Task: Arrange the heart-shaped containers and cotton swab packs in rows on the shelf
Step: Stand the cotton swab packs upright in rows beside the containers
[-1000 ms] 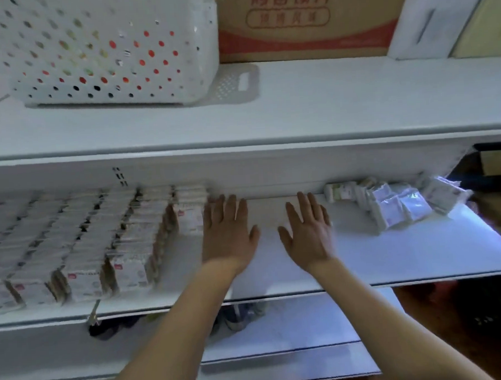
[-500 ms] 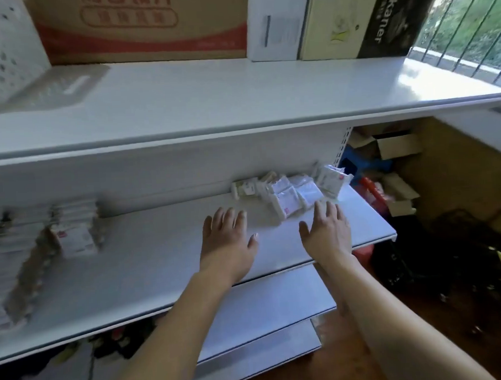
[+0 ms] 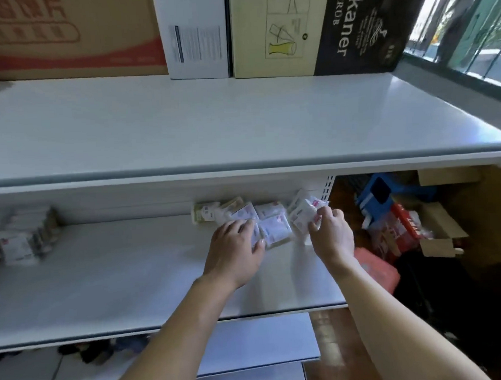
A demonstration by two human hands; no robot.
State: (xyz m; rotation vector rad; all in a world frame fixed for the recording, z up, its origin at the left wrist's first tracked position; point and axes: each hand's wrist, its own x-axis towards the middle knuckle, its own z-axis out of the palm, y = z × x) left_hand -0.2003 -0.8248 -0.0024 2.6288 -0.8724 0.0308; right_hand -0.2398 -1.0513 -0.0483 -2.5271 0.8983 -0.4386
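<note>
A loose pile of white cotton swab packs (image 3: 274,226) lies at the back right of the middle shelf (image 3: 132,277). My left hand (image 3: 235,248) lies over the left side of the pile, fingers and thumb curled round one pack. My right hand (image 3: 331,235) pinches a pack (image 3: 303,216) at the right end of the pile. Tidy rows of packs (image 3: 22,233) stand at the far left of the same shelf. The view is blurred, and I see no heart-shaped containers.
The top shelf (image 3: 211,125) carries cardboard boxes (image 3: 307,27) along its back. Right of the shelf end, boxes and a blue object (image 3: 380,194) sit on the floor. A lower shelf (image 3: 251,343) juts out below. A barred window (image 3: 473,27) is at top right.
The view swung right. Both hands moved from flat on the bare shelf to the pile of packs, the left taking one pack, the right pinching another.
</note>
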